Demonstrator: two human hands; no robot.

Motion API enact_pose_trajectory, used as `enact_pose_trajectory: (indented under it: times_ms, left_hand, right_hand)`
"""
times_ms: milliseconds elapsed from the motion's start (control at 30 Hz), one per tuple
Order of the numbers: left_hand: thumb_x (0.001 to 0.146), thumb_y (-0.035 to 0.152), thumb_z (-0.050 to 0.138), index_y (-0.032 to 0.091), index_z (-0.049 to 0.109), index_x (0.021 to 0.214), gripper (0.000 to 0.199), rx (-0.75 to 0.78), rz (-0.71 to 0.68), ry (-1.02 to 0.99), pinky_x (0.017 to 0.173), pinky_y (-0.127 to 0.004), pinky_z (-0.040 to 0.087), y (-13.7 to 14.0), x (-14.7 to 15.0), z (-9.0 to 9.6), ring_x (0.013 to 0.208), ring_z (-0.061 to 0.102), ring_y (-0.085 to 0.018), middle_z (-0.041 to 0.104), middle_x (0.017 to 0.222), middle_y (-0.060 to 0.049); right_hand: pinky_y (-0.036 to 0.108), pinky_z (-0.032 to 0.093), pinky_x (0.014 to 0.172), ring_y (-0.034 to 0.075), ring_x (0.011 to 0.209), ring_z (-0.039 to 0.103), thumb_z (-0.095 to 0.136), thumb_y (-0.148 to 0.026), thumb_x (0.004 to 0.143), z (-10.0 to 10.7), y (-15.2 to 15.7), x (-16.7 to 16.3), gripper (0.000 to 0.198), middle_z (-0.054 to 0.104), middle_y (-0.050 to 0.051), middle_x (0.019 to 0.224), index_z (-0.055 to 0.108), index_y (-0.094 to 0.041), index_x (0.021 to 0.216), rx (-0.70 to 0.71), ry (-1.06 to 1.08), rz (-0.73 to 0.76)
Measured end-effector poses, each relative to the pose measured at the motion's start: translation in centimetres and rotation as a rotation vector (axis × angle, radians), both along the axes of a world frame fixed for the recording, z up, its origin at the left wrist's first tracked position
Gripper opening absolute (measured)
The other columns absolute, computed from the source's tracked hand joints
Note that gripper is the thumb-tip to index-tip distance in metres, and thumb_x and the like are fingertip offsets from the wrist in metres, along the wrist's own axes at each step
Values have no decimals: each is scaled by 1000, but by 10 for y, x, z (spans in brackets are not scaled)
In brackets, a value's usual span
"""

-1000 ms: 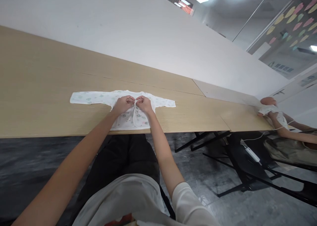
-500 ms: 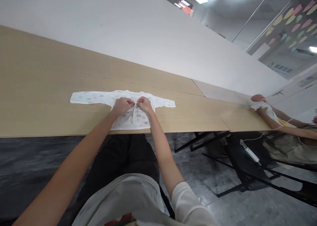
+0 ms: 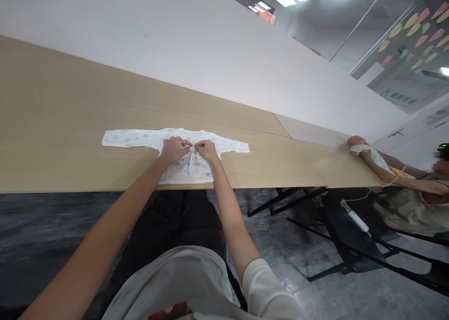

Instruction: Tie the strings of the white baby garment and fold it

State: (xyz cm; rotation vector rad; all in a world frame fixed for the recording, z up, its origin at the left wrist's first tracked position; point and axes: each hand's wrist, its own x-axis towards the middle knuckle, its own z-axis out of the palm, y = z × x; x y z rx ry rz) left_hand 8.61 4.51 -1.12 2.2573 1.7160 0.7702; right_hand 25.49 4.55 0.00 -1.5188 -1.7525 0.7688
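A white baby shirt (image 3: 180, 170) with small green prints lies front up on the table, both long sleeves spread out sideways. My left hand (image 3: 174, 149) is closed in a pinch at the upper middle of its front. Facing it, my right hand (image 3: 206, 149) also pinches, beside the curved front edge of the shirt. The fingertips of the two hands nearly meet. A small white bit of the shirt, perhaps a tie, shows between them; its exact form is too small to make out.
The long wooden table (image 3: 63, 105) runs along a white partition (image 3: 157, 39). At the right, another person's hands (image 3: 366, 157) handle a doll (image 3: 356, 141) in white cloth. Black folding chairs (image 3: 351, 226) stand there, with a white power strip (image 3: 358, 221) on one.
My fingertips have shifted slightly at the shirt's front, still pinching. At the right, the other person's hands and the doll have moved a little to the left.
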Motion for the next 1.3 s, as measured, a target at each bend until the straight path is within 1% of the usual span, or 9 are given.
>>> enact_pose_trajectory:
  times_ms: [200, 600, 667, 733, 833, 900, 1000, 1133, 1300]
  left_hand:
    - [83, 33, 55, 26, 83, 105, 36, -6, 22, 25, 101, -54, 38, -2, 2, 1, 110, 60, -39, 74, 98, -13]
    - [80, 44, 60, 29, 78, 118, 44, -67, -17, 111, 106, -53, 38, -12, -4, 8, 121, 57, -38, 72, 120, -10]
    - [80, 45, 59, 26, 78, 115, 44, -44, -42, 78, 107, -52, 38, -15, -7, 9, 119, 59, -36, 73, 117, -11]
    - [80, 43, 58, 24, 80, 106, 40, -24, -91, 17, 105, -50, 40, -19, -11, 9, 113, 62, -34, 75, 110, -11]
    - [77, 36, 54, 24, 81, 90, 32, -13, -199, -100, 98, -42, 47, -25, -15, 9, 101, 65, -28, 76, 99, -9]
    - [74, 33, 52, 24, 80, 83, 31, -7, -249, -169, 92, -38, 50, -28, -17, 10, 96, 66, -26, 75, 96, -8]
    - [70, 31, 49, 23, 79, 78, 32, -9, -248, -205, 88, -36, 51, -34, -17, 11, 91, 66, -24, 74, 96, -8]
    - [71, 32, 49, 23, 80, 87, 37, -81, -239, -177, 83, -34, 50, -42, -13, 15, 84, 66, -24, 76, 94, -7]
    - [80, 49, 51, 24, 80, 89, 40, -137, -198, -170, 75, -33, 48, -48, -9, 15, 82, 67, -26, 77, 90, -7]
  right_hand:
    - [23, 53, 79, 18, 84, 73, 69, -12, 84, -2, -1, 1, 14, 79, 5, 85, 81, -17, 84, 34, -30, 44]
    - [20, 47, 76, 14, 78, 67, 68, -11, 85, 2, -8, -4, 10, 75, 3, 81, 77, -16, 84, 109, -149, 5]
    - [20, 46, 73, 13, 75, 64, 69, -18, 86, 4, -16, -3, 9, 72, 1, 77, 74, -17, 78, 143, -134, -21]
    - [20, 43, 69, 12, 70, 60, 70, -28, 88, 7, -28, -2, 19, 67, -1, 70, 69, -18, 71, 150, -133, -9]
    - [21, 39, 64, 12, 64, 55, 72, -39, 87, 11, -45, -1, 35, 58, -3, 59, 60, -19, 60, 77, -181, 78]
    - [22, 39, 63, 12, 63, 54, 74, -40, 85, 14, -51, -3, 38, 56, -3, 57, 57, -19, 57, 33, -233, 120]
    - [23, 41, 66, 14, 65, 56, 79, -31, 79, 15, -51, -5, 30, 61, -1, 61, 60, -19, 60, 18, -285, 119]
    - [22, 44, 67, 14, 69, 61, 74, -17, 77, 10, -45, 1, 14, 67, -1, 67, 66, -19, 65, 4, -154, 134]
    - [19, 47, 56, 9, 53, 58, 66, -12, 81, 0, -43, 13, 7, 70, -2, 71, 72, -16, 83, -149, 160, 102]
